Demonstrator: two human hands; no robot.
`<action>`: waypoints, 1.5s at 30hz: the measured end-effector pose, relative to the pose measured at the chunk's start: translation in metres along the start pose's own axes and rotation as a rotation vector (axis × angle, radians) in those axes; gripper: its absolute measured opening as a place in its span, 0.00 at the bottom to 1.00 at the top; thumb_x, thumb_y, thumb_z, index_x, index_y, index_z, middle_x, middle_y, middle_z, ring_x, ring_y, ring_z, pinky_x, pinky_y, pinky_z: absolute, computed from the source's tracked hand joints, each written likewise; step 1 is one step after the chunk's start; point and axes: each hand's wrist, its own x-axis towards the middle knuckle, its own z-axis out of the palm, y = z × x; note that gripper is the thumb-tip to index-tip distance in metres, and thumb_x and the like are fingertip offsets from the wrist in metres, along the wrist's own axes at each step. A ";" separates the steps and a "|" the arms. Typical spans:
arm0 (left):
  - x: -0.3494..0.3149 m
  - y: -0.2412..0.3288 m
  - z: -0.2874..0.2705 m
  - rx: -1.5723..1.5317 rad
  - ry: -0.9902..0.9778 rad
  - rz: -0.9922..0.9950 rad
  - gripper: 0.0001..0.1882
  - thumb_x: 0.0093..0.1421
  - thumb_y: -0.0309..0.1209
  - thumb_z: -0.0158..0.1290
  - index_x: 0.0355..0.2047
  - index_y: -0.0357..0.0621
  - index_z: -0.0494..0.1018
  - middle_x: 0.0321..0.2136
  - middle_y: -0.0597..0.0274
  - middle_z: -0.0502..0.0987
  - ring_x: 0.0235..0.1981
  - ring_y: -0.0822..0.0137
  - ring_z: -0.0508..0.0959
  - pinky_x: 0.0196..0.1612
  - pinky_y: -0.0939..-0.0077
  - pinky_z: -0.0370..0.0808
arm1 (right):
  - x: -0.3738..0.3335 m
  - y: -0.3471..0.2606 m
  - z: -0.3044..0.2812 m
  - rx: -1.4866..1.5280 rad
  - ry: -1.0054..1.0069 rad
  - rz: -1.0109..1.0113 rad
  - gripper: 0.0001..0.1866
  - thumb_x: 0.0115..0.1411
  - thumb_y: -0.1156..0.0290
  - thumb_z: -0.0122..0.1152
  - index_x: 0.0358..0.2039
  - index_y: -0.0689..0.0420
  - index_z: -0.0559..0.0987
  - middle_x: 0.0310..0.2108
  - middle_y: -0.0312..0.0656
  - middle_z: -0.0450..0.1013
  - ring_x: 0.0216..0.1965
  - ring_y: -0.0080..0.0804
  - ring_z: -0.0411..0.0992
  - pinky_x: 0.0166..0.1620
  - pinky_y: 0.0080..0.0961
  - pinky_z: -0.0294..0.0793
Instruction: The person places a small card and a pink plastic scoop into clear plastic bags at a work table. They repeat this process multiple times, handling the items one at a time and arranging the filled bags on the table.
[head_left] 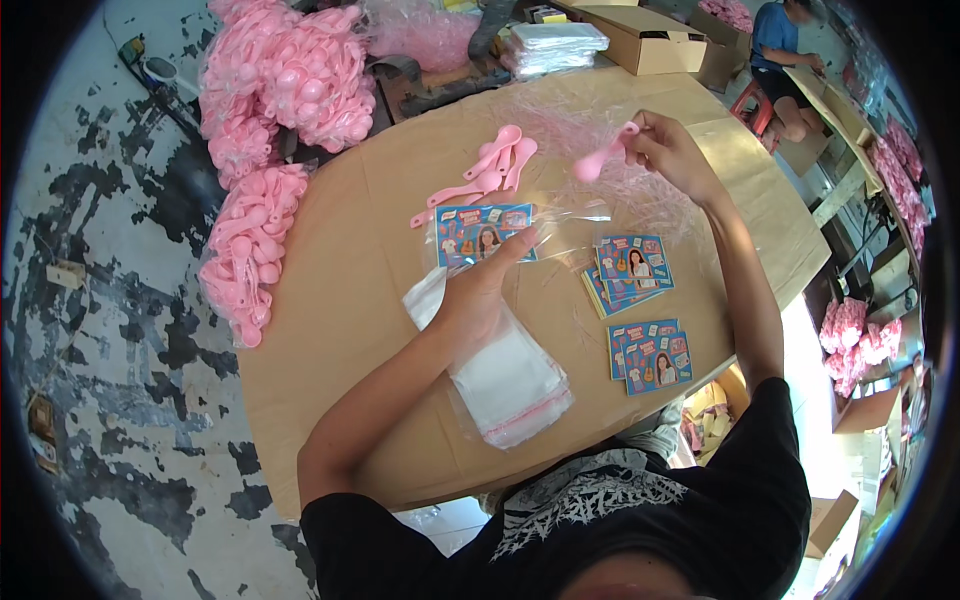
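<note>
My right hand pinches a pink plastic spoon by its handle, holding it above the far right part of the table. In my left hand is a clear plastic bag with a blue printed card inside, the thumb lying on top of it. The bag's end points right, toward the spoon but apart from it. Just beyond the card lie several loose pink spoons. A stack of clear plastic bags rests under and nearer than my left hand.
Two piles of blue cards, a far one and a near one, lie on the right of the brown-covered table. Thin clear strips are heaped behind. Bagged pink spoons crowd the far left. A person sits at the far right.
</note>
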 end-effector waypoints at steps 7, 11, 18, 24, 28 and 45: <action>0.012 0.001 -0.004 -0.063 -0.009 0.087 0.20 0.65 0.27 0.51 0.57 0.47 0.63 0.50 0.62 0.71 0.51 0.64 0.74 0.55 0.59 0.74 | -0.021 -0.001 -0.006 0.338 -0.118 -0.052 0.06 0.59 0.75 0.49 0.35 0.56 0.75 0.26 0.33 0.73 0.27 0.16 0.69 0.31 0.16 0.66; 0.012 0.004 -0.004 -0.066 0.022 0.079 0.22 0.66 0.29 0.50 0.59 0.47 0.60 0.50 0.59 0.71 0.51 0.62 0.74 0.56 0.58 0.74 | -0.019 0.010 0.001 0.364 -0.223 -0.196 0.04 0.61 0.76 0.50 0.34 0.57 0.74 0.27 0.34 0.73 0.28 0.17 0.70 0.32 0.17 0.67; 0.012 0.009 -0.002 -0.128 0.007 0.002 0.24 0.66 0.30 0.51 0.61 0.46 0.58 0.53 0.57 0.70 0.54 0.60 0.73 0.58 0.59 0.73 | -0.024 0.005 0.017 0.498 -0.217 -0.375 0.05 0.61 0.79 0.50 0.36 0.58 0.74 0.32 0.37 0.73 0.31 0.22 0.73 0.36 0.21 0.71; 0.012 0.006 -0.005 -0.112 -0.008 0.013 0.24 0.65 0.27 0.52 0.60 0.46 0.60 0.53 0.60 0.70 0.55 0.63 0.73 0.60 0.61 0.71 | -0.030 -0.007 0.053 0.468 -0.303 -0.305 0.10 0.61 0.80 0.50 0.43 0.58 0.74 0.37 0.37 0.74 0.33 0.21 0.72 0.37 0.21 0.72; 0.012 0.003 -0.009 -0.097 -0.003 -0.017 0.24 0.63 0.26 0.54 0.59 0.47 0.61 0.50 0.63 0.72 0.53 0.68 0.73 0.58 0.63 0.72 | -0.040 -0.019 0.069 0.592 -0.464 -0.143 0.13 0.67 0.70 0.47 0.49 0.59 0.74 0.35 0.35 0.72 0.30 0.19 0.70 0.36 0.19 0.71; 0.002 0.009 0.001 -0.036 -0.095 -0.014 0.35 0.60 0.29 0.60 0.62 0.41 0.54 0.59 0.57 0.65 0.60 0.65 0.66 0.63 0.68 0.63 | -0.056 -0.059 0.044 -0.044 0.083 -0.455 0.09 0.65 0.68 0.55 0.40 0.60 0.73 0.32 0.39 0.70 0.34 0.22 0.69 0.36 0.21 0.68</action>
